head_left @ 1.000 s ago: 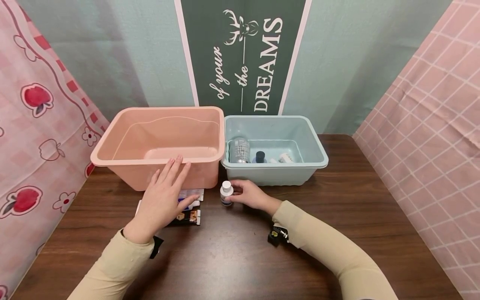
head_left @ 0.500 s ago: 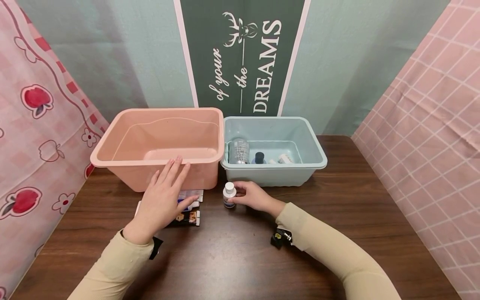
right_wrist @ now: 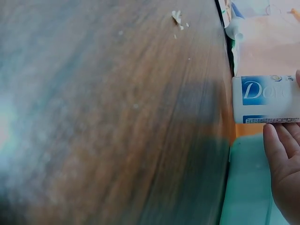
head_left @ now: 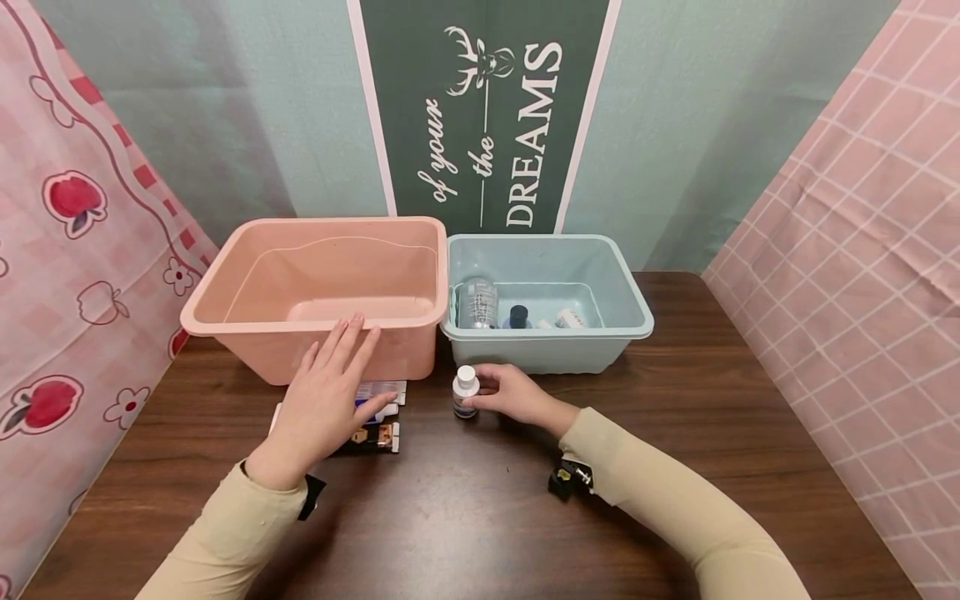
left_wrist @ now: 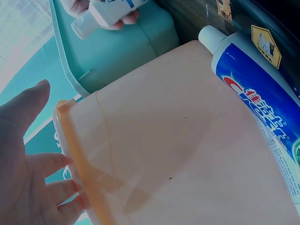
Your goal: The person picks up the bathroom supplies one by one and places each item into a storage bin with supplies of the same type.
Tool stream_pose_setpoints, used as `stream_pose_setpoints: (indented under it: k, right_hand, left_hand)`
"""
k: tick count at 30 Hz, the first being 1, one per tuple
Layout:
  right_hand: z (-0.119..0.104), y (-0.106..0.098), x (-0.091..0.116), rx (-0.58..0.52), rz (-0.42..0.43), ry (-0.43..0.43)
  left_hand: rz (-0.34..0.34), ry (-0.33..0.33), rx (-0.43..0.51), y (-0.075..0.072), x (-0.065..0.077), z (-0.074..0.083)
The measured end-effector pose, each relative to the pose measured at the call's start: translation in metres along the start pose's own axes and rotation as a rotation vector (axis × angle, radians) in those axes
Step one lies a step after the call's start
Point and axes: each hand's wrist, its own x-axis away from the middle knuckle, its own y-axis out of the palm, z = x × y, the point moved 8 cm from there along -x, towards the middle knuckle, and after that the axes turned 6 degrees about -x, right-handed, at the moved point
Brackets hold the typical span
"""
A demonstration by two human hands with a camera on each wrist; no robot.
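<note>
The right hand (head_left: 517, 393) pinches the small white bottle (head_left: 465, 390), upright just in front of the blue tub (head_left: 555, 355); the left hand (head_left: 318, 404) is spread at the pink tub (head_left: 405, 352). The bottle is probably light, stiff, slightly slippery, best held around its body.

The big tub (head_left: 322, 354) is showing peach, the small tub (head_left: 540, 354) pale blue. The bottle (head_left: 464, 393) is wearing white and blue. Dark streaks are covering the brown table (head_left: 465, 517). Red apples (head_left: 75, 196) are dotting the pink left cloth (head_left: 37, 329).
</note>
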Motion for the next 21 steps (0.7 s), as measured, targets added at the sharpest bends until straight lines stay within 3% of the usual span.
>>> stream_pose_setpoints:
  k: [21]
  right_hand:
    - [0.000, -0.011, 0.011, -0.011, 0.018, -0.003]
  left_hand:
    - [-0.003, 0.001, 0.004, -0.001, 0.000, 0.000]
